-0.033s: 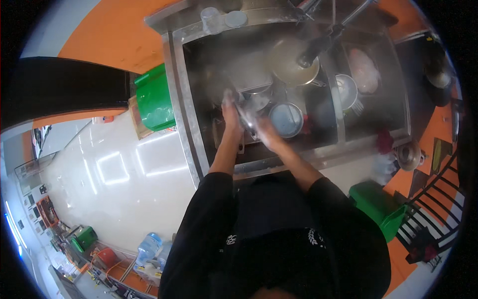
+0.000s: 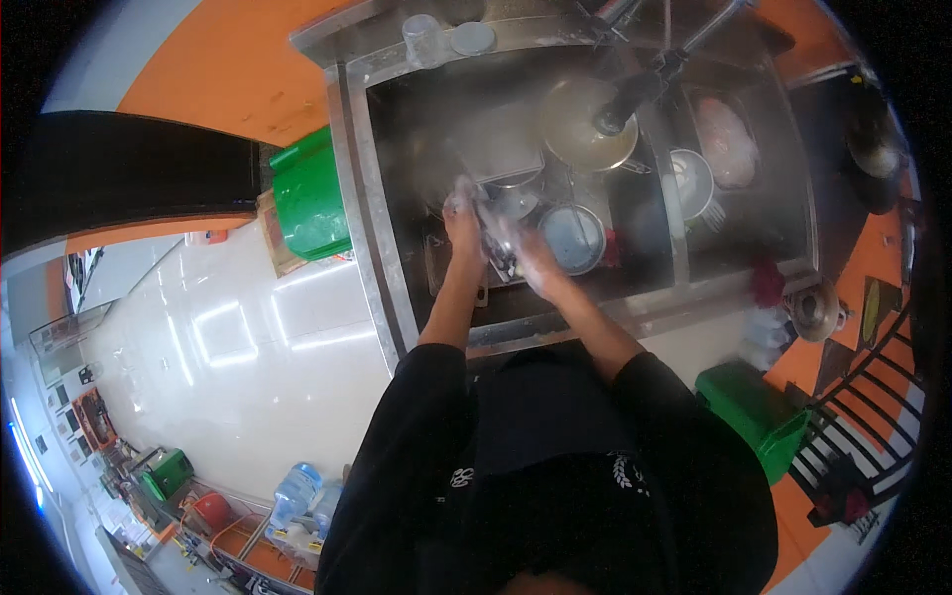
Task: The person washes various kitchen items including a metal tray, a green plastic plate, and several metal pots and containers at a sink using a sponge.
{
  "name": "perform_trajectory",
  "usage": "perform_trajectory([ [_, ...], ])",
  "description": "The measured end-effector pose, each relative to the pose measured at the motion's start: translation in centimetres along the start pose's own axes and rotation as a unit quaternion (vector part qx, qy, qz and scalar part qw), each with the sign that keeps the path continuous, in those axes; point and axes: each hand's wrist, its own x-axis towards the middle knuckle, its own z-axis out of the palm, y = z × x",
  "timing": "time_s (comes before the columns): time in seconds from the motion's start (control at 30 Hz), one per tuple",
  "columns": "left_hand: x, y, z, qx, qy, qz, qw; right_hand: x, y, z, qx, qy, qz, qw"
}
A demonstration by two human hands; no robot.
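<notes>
Over the left basin of a steel sink (image 2: 367, 213), my left hand (image 2: 463, 223) is closed round a narrow, suds-covered object (image 2: 499, 234), too blurred and foamy to name. White foam coats my right hand (image 2: 536, 266), which is closed at the object's near end, its fingers partly hidden by suds. Just right of my hands stands a round metal pot (image 2: 572, 241) with cloudy liquid and a thin utensil in it. Behind it is a wide pan (image 2: 585, 139) of murky water under the tap (image 2: 615, 117). A smaller bowl (image 2: 516, 203) lies beyond my hands.
The right basin holds a white bowl (image 2: 691, 183), forks (image 2: 714, 215) and a pale, plastic-wrapped lump (image 2: 727, 139). A clear cup (image 2: 422, 42) and a round lid (image 2: 472, 39) rest on the back ledge. Green bins stand left (image 2: 309, 198) and right (image 2: 749, 407) of the sink.
My left hand has shifted slightly up along the sudsy object, and my right hand has moved a little. The rest of the sink looks the same.
</notes>
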Motion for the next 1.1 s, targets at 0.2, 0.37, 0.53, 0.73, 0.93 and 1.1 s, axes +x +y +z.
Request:
perform_trajectory([
  [0.2,-1.6,1.8,-1.4,0.052,-0.059,-0.058,0.995,0.9,-0.7,-2.8,0.080,0.034,-0.060,0.994],
  [0.37,-4.1,3.7,-1.3,-0.148,-0.154,-0.147,0.966,2.1,1.5,-2.5,0.008,0.128,-0.078,0.989],
  [0.53,-3.1,4.4,-2.7,-0.248,-0.258,-0.059,0.932,1.6,1.6,-2.3,-0.053,-0.007,-0.078,0.996],
  [0.73,-0.5,0.3,-4.5,-0.164,-0.171,0.017,0.972,-0.9,-1.3,1.9,-0.515,0.127,-0.246,0.811],
  [0.93,-1.9,0.1,-2.9,-0.320,-0.128,-0.122,0.931,-0.8,1.3,3.2,-0.470,-0.019,-0.444,0.763],
  [1.1,-0.9,-1.9,-3.7,-0.256,-0.103,-0.077,0.958,2.5,2.4,1.3,-0.406,-0.116,-0.323,0.847],
])
